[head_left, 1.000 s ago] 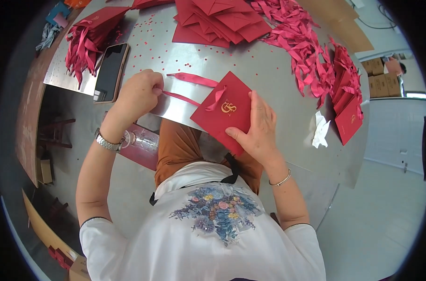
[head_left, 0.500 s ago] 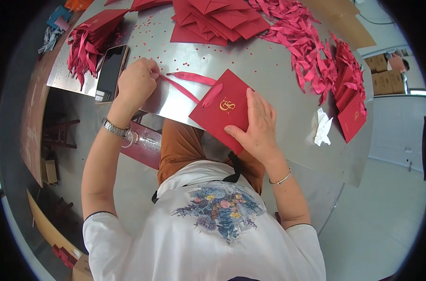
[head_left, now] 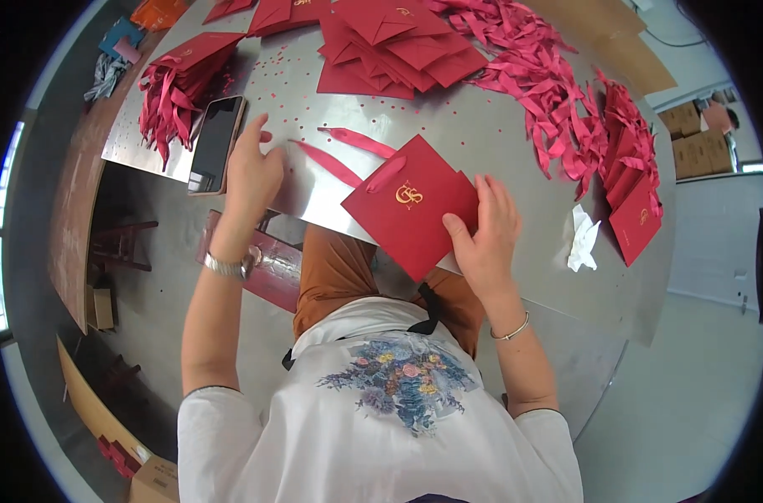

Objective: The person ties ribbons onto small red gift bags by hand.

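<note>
A red envelope (head_left: pixel 411 214) with a gold emblem lies tilted over the table's near edge. My right hand (head_left: pixel 489 230) grips its right side, thumb on the front face. A pink-red ribbon (head_left: pixel 335 168) is threaded through the envelope, and its two loose tails stretch left across the metal tabletop. Just left of those tails is my left hand (head_left: pixel 256 168), its fingers apart and nothing in them. Close beside that hand rests a dark-screened phone (head_left: pixel 216 144).
Red envelopes (head_left: pixel 390 54) are heaped at the far middle. Ribboned envelopes (head_left: pixel 189 71) lie far left, with more (head_left: pixel 629 184) at the right beside a pile of loose ribbons (head_left: pixel 541 84). A crumpled white tissue (head_left: pixel 583 239) sits nearby. Small red bits dot the metal table (head_left: pixel 557 285).
My left hand has let go of the ribbon tail and opened, shifting slightly right and down. The envelope has turned and slid a little right in my right hand.
</note>
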{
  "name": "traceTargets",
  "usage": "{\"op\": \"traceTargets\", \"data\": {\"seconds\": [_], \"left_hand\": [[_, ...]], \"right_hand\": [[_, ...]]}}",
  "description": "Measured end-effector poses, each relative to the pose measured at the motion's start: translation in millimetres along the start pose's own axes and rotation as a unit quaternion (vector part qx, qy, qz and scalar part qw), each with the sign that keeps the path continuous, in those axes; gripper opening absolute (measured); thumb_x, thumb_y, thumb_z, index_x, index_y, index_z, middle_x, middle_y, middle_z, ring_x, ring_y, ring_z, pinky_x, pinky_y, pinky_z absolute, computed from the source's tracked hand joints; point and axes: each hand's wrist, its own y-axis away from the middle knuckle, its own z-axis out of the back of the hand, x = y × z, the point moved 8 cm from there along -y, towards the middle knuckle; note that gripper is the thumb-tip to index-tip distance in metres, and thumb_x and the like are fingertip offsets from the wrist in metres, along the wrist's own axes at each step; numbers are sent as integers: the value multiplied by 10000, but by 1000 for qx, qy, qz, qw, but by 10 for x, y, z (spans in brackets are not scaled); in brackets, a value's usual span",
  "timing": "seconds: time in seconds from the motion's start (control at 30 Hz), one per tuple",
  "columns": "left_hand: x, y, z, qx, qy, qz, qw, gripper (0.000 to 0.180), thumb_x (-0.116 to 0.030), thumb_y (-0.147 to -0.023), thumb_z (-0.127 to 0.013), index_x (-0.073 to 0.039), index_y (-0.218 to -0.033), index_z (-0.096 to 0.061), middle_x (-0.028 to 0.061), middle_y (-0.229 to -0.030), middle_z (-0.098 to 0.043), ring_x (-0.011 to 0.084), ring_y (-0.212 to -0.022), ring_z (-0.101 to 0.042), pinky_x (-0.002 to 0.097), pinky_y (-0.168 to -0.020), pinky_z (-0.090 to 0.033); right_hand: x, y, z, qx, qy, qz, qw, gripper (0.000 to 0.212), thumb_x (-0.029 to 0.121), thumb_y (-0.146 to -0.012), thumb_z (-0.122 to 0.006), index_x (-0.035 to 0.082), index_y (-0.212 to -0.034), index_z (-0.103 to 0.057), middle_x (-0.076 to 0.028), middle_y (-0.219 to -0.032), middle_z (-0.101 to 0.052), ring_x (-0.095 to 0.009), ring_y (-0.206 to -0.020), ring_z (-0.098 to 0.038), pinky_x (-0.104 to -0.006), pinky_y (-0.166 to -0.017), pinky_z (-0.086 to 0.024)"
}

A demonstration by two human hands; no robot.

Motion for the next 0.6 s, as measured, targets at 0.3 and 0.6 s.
{"op": "traceTargets", "data": {"seconds": [0.3,0.6], "left_hand": [[-1137,943,-447,6,-56,-246,968,243,-22,-775,-664,-40,-1018,-657,144,-1055,-611,334,-925,-575,408,-805,-491],[-1085,912,-185,-20,100,-198,975,270,59,-834,-604,-26,-1087,-646,147,-1210,-572,249,-970,-589,324,-762,-500]], "right_hand": [[-63,-136,93,-4,-140,-162,977,754,158,-687,-791,-2,-1328,-427,-185,-1156,-557,-365,-1088,-515,-430,-945,-428],[600,-435,994,-186,-39,187,964,394,15,-706,-701,34,-1094,-640,-95,-947,-623,-274,-840,-612,-368,-742,-494]]}}
